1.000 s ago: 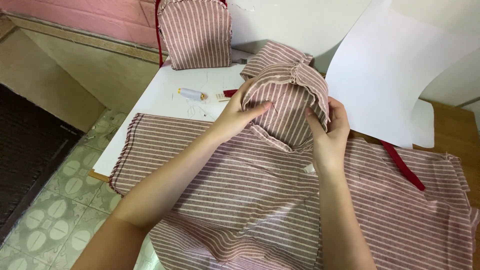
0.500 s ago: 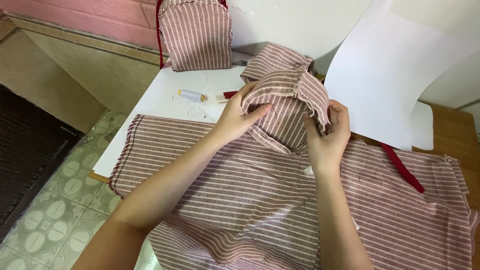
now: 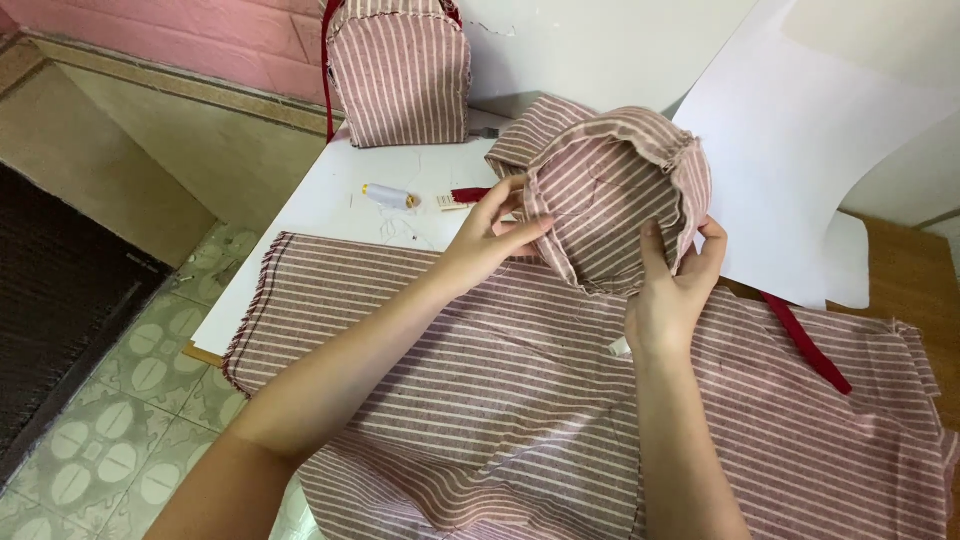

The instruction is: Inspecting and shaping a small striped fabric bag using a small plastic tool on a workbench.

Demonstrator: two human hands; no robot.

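So both hands are busy on a striped fabric pouch [image 3: 610, 195] sitting in the upper middle of the frame, propped up above the big striped cloth [image 3: 520, 400]; the left hand [image 3: 490, 235] is pinching the pouch's left edge, thumb and fingers closed tight on the rim; the right hand [image 3: 668, 295] is gripping the lower right edge, thumb lying on the inner face and fingers wrapping round the outside, so that grip is closed on the fabric too; the pouch's opening is facing the camera and showing its striped inside.

The big striped cloth is spreading across the lower half of the frame, covering most of the white desk [image 3: 340, 195] and hanging over its near edge; a dark red strap [image 3: 805, 345] is lying on the cloth at the right, just beside the right wrist; a small thread spool [image 3: 388, 196] is sitting on the bare desk at upper left of centre, with a dark red scrap [image 3: 468, 195] near it, just by the left fingers; a finished striped bag [image 3: 400, 70] is standing upright at the top of the frame against the wall; a large white sheet [image 3: 800, 150] is leaning in at the upper right, behind the pouch; green patterned floor tiles [image 3: 120, 400] are showing at the lower left.
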